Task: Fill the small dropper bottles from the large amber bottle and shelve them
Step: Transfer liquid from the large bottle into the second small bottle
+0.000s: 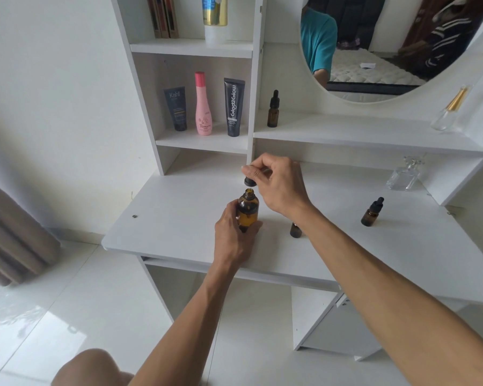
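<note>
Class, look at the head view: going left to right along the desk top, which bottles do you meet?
Large amber bottle gripped by the left hand → small dropper bottle partly behind the right wrist → capped dropper bottle → clear glass bottle.

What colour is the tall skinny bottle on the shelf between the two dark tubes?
Pink, with a darker pink cap: the tall bottle, seen in the head view.

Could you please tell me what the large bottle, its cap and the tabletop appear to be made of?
Large amber bottle: likely glass, glossy and see-through brown. Cap: looks like matte black plastic or rubber. Tabletop: smooth white laminate, probably over board.
</note>
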{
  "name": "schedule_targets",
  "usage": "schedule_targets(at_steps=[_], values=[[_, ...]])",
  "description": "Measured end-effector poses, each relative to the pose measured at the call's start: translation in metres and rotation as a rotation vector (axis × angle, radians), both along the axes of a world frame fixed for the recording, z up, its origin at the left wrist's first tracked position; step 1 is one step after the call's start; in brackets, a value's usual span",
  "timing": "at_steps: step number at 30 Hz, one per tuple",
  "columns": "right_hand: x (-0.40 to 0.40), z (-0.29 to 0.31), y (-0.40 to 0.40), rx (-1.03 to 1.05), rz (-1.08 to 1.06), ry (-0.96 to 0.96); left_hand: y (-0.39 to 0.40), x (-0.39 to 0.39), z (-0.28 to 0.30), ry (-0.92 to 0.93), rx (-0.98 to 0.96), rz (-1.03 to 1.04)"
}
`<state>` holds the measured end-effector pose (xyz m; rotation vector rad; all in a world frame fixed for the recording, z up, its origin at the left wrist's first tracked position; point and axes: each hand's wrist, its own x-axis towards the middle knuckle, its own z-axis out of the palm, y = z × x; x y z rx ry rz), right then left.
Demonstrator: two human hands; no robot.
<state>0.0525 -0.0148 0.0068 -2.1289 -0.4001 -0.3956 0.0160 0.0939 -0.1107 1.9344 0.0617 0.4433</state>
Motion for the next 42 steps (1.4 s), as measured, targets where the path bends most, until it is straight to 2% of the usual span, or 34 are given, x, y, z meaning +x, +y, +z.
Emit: schedule_targets(at_steps=[13, 19, 29, 34, 42], values=[[0.001, -0.009, -0.001, -0.019, -0.003, 0.007, 0.001, 0.001, -0.002, -0.007, -0.001, -0.001], [-0.002, -0.006, -0.001, 0.034, 0.029, 0.038, 0.001, 0.002, -0.002, -0.009, 0.002, -0.005], [-0.007, 0.012, -0.008, 0.165, 0.049, -0.004, 0.001, 0.000, 0.000, -0.001, 0.018, 0.004], [-0.008, 0.026, -0.013, 0.310, 0.035, 0.030, 0.000, -0.001, 0.003, 0.012, 0.016, 0.006], [-0.013, 0.048, -0.032, 0.434, 0.029, -0.001, 0.001, -0.003, 0.005, 0.030, 0.035, 0.013]])
